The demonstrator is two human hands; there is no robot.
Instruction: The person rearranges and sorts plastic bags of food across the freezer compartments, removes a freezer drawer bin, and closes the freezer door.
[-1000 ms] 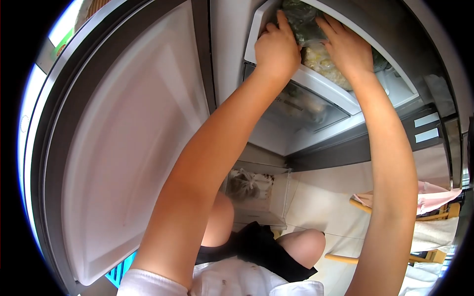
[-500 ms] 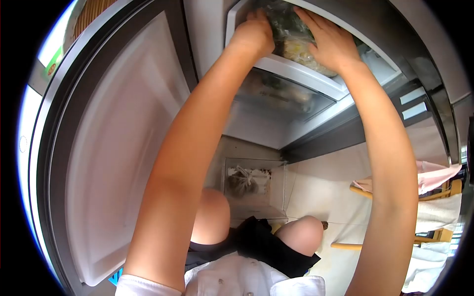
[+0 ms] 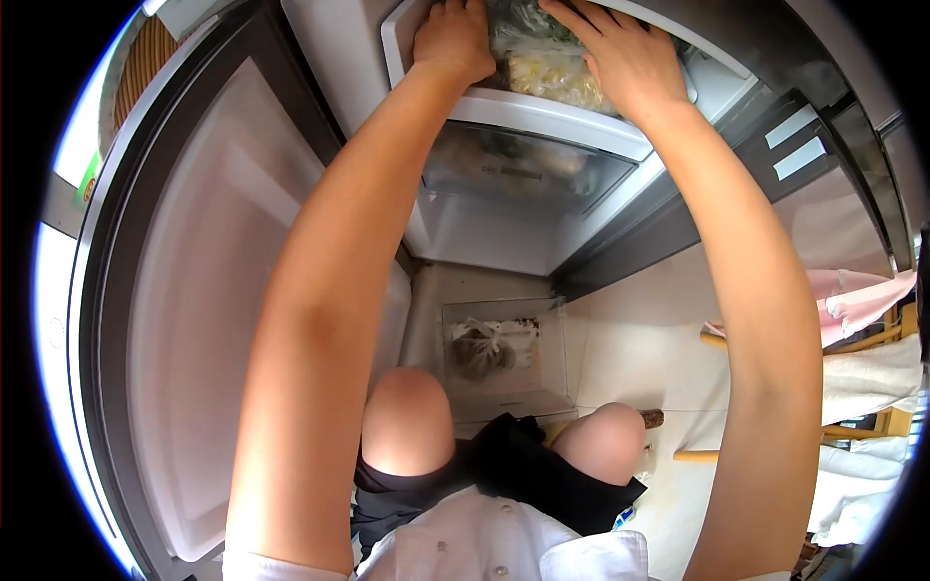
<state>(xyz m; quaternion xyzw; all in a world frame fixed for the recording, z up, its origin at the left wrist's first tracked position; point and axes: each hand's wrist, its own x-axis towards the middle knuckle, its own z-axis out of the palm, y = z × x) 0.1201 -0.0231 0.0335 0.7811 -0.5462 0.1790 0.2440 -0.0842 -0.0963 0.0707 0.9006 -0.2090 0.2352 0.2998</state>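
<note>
Both of my arms reach into a white-rimmed fridge drawer (image 3: 581, 118) at the top of the view. My left hand (image 3: 453, 41) is inside the drawer's left end, fingers stretched forward, their tips near the picture's edge. My right hand (image 3: 635, 60) lies with spread fingers over the bags at the right. Between the hands is a clear plastic bag with pale yellow contents (image 3: 557, 81). Behind it sits a plastic bag with dark green contents (image 3: 531, 21), partly covered by my right fingers. Neither hand visibly grips anything.
A lower transparent-fronted drawer (image 3: 528, 172) sits beneath. The open fridge door (image 3: 218, 310) stands at my left. On the floor by my knees is a clear bin (image 3: 542, 387) holding a tied plastic bag (image 3: 480, 351). Wooden chair parts with cloths (image 3: 872, 382) are at the right.
The view has shifted, so the drawer and both hands appear further left and higher. My hands remain in the drawer around the bags, and more of the yellow-filled bag shows.
</note>
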